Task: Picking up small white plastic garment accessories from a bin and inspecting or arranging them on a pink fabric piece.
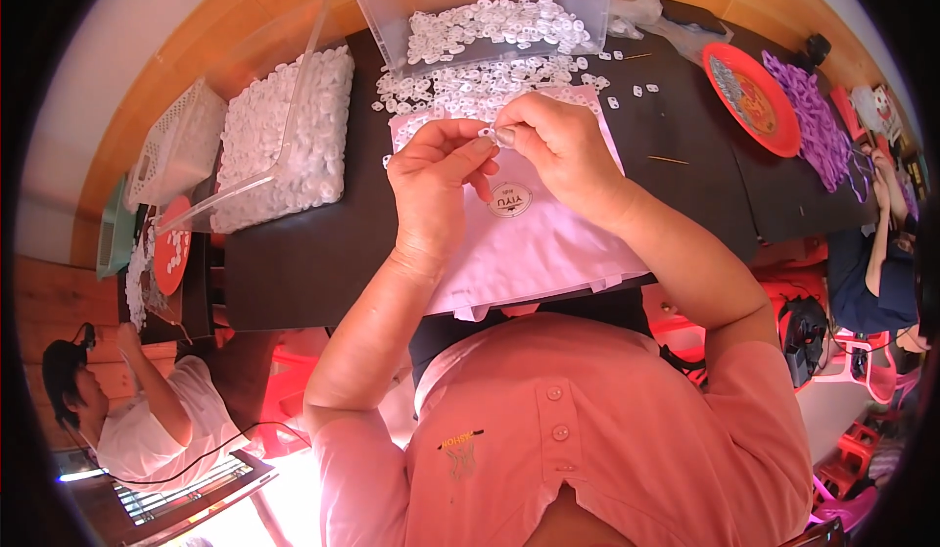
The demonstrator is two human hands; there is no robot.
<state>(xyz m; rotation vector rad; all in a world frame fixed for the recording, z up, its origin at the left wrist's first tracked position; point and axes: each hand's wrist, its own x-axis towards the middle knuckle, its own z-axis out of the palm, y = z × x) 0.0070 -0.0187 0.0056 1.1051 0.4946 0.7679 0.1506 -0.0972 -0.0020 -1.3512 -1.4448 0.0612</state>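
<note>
My left hand [431,170] is closed, its thumb and forefinger pinching a small white plastic piece with holes [487,133]. Close against it, my right hand [560,147] is also in a pinch, thumb and forefinger meeting at the piece's edge; whatever else those fingertips hold is too small to make out. Both hands are above a pink cloth [529,253] with a round printed mark, spread on the dark table at my front. Just beyond my fingers lies a loose pile of similar white pieces [460,87], partly on the cloth's far edge.
A clear bin [377,8] tipped toward me holds more pieces. At left stands a clear box of white bundles [318,136] beside a white basket [176,145]. A red plate [788,141] with silvery bits and purple straps [818,121] lie right. Co-workers sit on both sides.
</note>
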